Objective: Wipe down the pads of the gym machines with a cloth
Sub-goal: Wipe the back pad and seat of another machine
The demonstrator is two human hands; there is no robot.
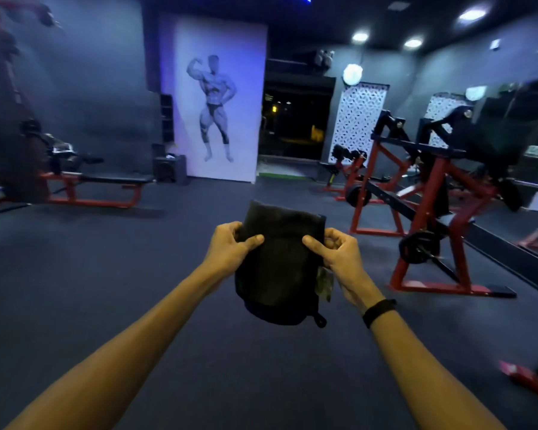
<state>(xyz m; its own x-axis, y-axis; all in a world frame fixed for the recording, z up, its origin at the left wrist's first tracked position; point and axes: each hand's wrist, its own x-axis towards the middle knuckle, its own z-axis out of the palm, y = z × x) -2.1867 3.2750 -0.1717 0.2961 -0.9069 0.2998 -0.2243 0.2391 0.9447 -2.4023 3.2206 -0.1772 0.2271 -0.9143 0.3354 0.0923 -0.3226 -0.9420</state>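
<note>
Fingers of both hands curl onto a dark folded cloth (pixel 278 262), which we hold up in front of us above the dark floor (pixel 106 290), at the centre of the view. Our left hand (pixel 230 246) grips the cloth's left edge, thumb laid across its near face and fingers wrapped behind. Our right hand (pixel 339 254) pinches the right edge in the same way, thumb on the near face, fingers curled behind; a black band (pixel 379 312) circles that wrist. The cloth hangs below the hands in a rounded fold, and a small loop (pixel 320 321) dangles at its lower right corner. A pale tag appears to hang beside the right palm, though the dim light leaves this uncertain.

To the right, well apart from the cloth, stands a red-framed machine (pixel 429 193) with black weight plates (pixel 418 246) on its arms. To the far left lies a flat bench (pixel 112 180) with a dark pad on a red frame. On the far wall a pale poster (pixel 218 100) shows a posing figure, and beside it to the right opens a dark doorway (pixel 295 122). Round ceiling lights (pixel 413 42) glow at upper right.
</note>
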